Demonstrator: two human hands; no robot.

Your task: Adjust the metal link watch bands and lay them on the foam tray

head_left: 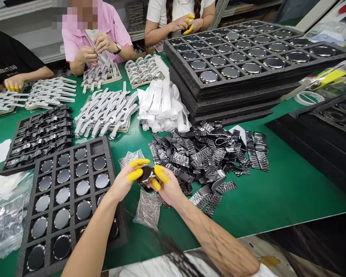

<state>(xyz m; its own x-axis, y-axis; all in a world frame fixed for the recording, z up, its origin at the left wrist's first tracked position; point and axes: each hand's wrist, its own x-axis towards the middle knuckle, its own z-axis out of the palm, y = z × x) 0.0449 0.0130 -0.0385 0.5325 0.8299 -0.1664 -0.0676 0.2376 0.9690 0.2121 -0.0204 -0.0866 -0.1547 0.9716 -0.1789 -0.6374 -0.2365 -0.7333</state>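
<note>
My left hand (129, 177) and my right hand (167, 182) meet above the green table, both with yellow finger covers. Between them they grip a dark round watch (146, 175), tilted, with its lower part partly hidden by fingers. Just below lies a clear bag of thin metal pins (148, 209), and a second small bag (129, 158) sits behind my left hand. Black metal watch bands (202, 154) are heaped to the right of my hands. On the left, a black foam tray (72, 182) holds several round watch faces, partly covered by my left forearm.
Stacked foam trays (202, 94) of watch faces rise at the back right. White wrapped pieces (163, 104) and white-strapped watches (106, 111) lie ahead. Another black tray (40, 136) is far left. Several people work across the green table (294, 192).
</note>
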